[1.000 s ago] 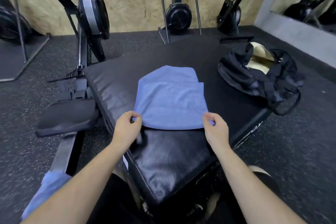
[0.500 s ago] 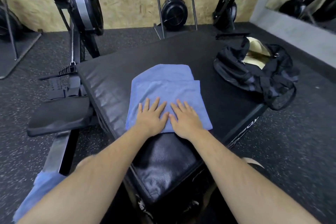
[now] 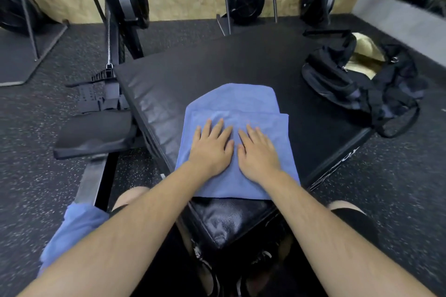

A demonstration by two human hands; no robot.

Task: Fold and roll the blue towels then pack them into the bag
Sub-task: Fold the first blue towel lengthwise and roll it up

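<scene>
Your fingers (image 3: pixel 218 129) lay straight, slightly spread, left hand (image 3: pixel 212 150) and right hand (image 3: pixel 259 153) flat on blue towel (image 3: pixel 241 101), bag (image 3: pixel 333 77) far right.

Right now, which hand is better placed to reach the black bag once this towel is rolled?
Probably the right hand. Both hands lie flat on the folded blue towel, but the open black bag sits on the padded box's right side, so the left hand would have to cross over.
</scene>
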